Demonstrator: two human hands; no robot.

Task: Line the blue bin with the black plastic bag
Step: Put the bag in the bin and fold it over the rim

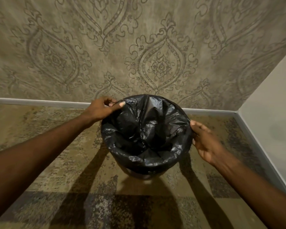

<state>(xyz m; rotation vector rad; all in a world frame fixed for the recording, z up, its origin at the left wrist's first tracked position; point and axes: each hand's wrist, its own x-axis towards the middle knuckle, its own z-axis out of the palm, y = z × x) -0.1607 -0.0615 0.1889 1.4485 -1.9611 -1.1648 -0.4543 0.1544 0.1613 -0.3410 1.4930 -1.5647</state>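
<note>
A black plastic bag (145, 129) sits inside a round bin and is folded over its whole rim, sagging into the hollow. Only a small strip of the bin's wall (139, 176) shows below the bag at the near side, in shadow, so its colour is hard to tell. My left hand (104, 108) pinches the bag's edge at the far left of the rim, thumb on top. My right hand (205, 141) is at the right side of the rim, fingers curled against the folded-over bag.
The bin stands on a patterned brown carpet (56, 146) close to a wall with ornate wallpaper (139, 47). A grey skirting board (40, 101) runs along it. A plain wall (271, 129) meets it at a corner on the right.
</note>
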